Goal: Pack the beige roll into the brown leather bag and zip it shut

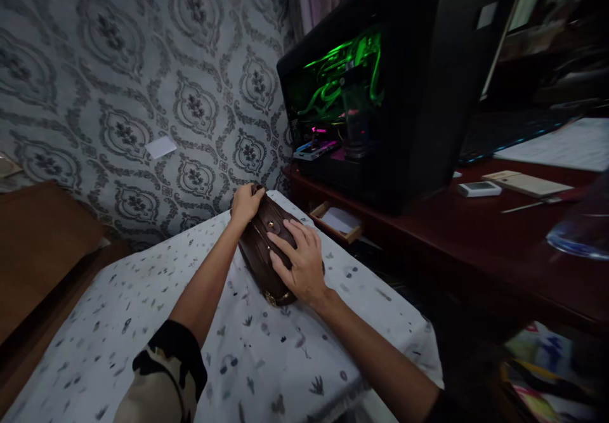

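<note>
A dark brown handbag (pixel 259 261) with gold-coloured fittings lies on a white cloth (pixel 200 321) printed with small plants and birds. At the bag's far end, my left hand (pixel 246 204) is closed on it; a dark strap or edge shows by the fingertips, though exactly which part is gripped is hard to see. My right hand (pixel 304 258) rests flat on the bag's near right side with its fingers spread, close to the round gold clasp. A gold chain or ring hangs at the bag's near end.
Right of the cloth stands a dark red desk (pixel 428 233) bearing a black computer case (pixel 404 93) lit green inside. A small open drawer (pixel 337 223) juts out beside the bag. Patterned wallpaper (pixel 143 61) is behind, and a brown board (pixel 42 245) is at left.
</note>
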The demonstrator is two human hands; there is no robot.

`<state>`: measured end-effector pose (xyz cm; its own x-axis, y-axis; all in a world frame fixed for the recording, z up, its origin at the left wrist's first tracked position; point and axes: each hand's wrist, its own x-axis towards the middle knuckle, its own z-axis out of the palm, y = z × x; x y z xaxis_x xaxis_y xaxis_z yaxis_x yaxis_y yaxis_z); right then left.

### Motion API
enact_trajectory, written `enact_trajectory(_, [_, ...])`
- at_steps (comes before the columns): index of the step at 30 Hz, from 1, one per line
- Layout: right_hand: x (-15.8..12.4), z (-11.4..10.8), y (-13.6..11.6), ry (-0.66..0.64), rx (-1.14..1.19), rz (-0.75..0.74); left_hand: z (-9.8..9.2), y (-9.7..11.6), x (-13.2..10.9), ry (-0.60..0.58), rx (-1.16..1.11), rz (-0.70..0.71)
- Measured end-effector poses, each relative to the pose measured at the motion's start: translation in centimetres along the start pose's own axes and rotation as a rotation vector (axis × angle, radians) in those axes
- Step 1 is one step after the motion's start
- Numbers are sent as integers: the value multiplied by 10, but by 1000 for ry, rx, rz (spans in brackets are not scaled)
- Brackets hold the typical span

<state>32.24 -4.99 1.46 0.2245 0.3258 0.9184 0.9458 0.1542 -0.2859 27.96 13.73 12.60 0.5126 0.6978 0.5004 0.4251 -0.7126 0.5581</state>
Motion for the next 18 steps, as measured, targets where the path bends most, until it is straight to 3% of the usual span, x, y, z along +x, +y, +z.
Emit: enact_trajectory(18, [-1,-1,0,17,27,37,-6,10,-26,-104,-309,31])
